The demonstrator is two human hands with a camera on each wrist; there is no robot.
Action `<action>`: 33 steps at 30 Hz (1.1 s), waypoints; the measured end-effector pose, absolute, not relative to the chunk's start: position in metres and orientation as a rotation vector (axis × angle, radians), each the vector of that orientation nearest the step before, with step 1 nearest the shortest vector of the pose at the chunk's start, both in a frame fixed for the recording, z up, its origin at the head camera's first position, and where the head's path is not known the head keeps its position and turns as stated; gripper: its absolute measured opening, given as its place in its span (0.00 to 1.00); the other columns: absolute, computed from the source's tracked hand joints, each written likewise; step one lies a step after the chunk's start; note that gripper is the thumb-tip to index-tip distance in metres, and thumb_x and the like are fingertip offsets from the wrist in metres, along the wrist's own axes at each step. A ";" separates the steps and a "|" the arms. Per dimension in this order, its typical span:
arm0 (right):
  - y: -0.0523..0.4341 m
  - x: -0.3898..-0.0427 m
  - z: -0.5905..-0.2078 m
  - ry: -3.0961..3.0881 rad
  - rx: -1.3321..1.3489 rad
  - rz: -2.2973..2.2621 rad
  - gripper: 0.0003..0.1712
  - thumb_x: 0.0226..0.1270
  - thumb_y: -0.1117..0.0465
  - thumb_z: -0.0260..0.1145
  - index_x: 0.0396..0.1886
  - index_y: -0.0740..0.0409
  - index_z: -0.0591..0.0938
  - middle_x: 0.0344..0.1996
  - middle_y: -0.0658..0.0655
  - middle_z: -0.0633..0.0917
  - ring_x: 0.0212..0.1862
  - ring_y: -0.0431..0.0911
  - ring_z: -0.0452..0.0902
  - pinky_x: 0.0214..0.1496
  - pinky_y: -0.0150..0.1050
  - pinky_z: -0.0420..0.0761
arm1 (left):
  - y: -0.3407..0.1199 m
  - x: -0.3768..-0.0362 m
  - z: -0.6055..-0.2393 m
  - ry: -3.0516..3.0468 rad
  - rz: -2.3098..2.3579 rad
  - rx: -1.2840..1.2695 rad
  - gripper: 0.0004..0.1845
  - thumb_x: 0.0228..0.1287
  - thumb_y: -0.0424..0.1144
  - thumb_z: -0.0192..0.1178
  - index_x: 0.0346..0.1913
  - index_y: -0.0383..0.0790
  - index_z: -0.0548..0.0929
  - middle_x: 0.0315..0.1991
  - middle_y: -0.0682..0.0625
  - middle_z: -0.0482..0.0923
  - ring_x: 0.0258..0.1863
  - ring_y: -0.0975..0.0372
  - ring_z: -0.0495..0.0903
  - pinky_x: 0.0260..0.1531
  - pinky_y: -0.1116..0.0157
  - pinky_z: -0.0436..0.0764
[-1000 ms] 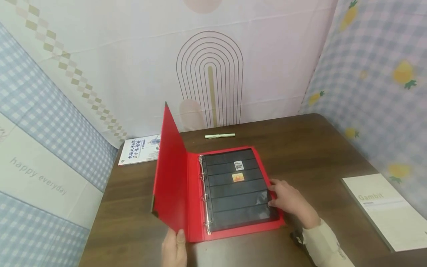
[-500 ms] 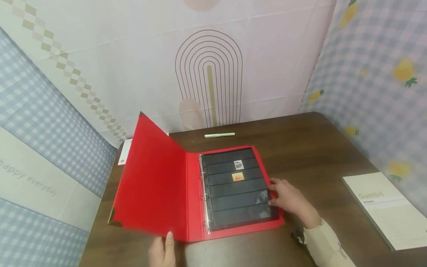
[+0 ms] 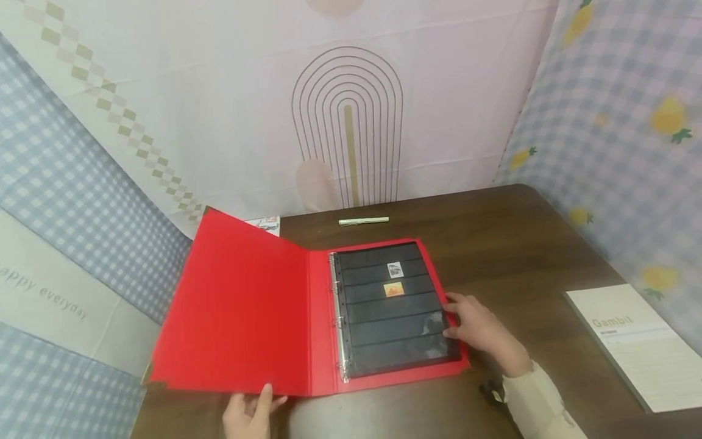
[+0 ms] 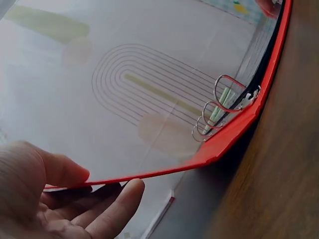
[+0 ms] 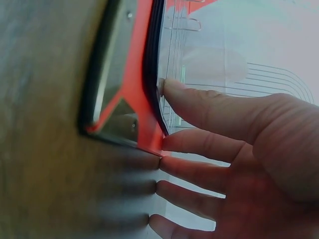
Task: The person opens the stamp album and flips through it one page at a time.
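Binder (image 3: 307, 317), red, is seen open on the brown worktop (image 3: 510, 244) in the head view, its front cover (image 3: 236, 317) swung out to the left and tilted slightly up off the worktop. Black stock page (image 3: 392, 311) is held on the metal rings (image 3: 339, 323) at the binder's spine; two stamps (image 3: 393, 279) are tucked in the upper rows, one above the other. Left hand (image 3: 247, 414) is placed at the near edge of the front cover, thumb on top, cover edge pinched. Right hand (image 3: 477, 332) is laid at the binder's right edge, fingertips on the page, fingers fairly straight, nothing grasped. A green pen (image 3: 364, 221) is seen behind the binder, apart from it. A white booklet (image 3: 631, 341) is placed well to the binder's right; a second booklet (image 3: 265, 224) is mostly hidden behind the front cover.

Left wrist view: the cover's (image 4: 199, 159) red edge is pinched in the left hand's (image 4: 55, 204) grip, thumb above, fingers (image 4: 117, 199) curled beneath. The rings (image 4: 219, 109) are seen farther along.

Right wrist view: the right hand (image 5: 239, 159) is spread wide against the binder's (image 5: 134, 99) right edge, thumb (image 5: 199, 107) pressed on the page edge, fingers straight and touching the worktop (image 5: 45, 124) beside the binder's corner.
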State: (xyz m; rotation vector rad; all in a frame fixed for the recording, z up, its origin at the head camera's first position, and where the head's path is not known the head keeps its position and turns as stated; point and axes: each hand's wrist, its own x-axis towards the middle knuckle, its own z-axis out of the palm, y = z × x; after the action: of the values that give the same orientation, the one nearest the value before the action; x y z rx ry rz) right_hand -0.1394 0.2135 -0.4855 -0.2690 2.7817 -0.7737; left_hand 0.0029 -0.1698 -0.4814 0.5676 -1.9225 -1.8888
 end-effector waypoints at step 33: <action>0.215 -0.134 -0.483 2.836 -0.460 -0.663 0.31 0.56 0.62 0.78 0.58 0.74 0.81 0.65 0.76 0.71 0.65 0.72 0.65 0.62 0.67 0.71 | -0.226 0.008 -0.489 -2.587 -0.747 1.036 0.56 0.55 0.43 0.73 0.75 0.21 0.49 0.75 0.20 0.28 0.72 0.24 0.37 0.62 0.23 0.43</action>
State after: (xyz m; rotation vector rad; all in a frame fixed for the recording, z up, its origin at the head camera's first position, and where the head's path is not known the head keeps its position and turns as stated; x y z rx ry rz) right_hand -0.1339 0.2149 -0.4830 -0.4596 2.8360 -0.6633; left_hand 0.0076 -0.2262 -0.4893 1.0358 -2.5869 -0.7474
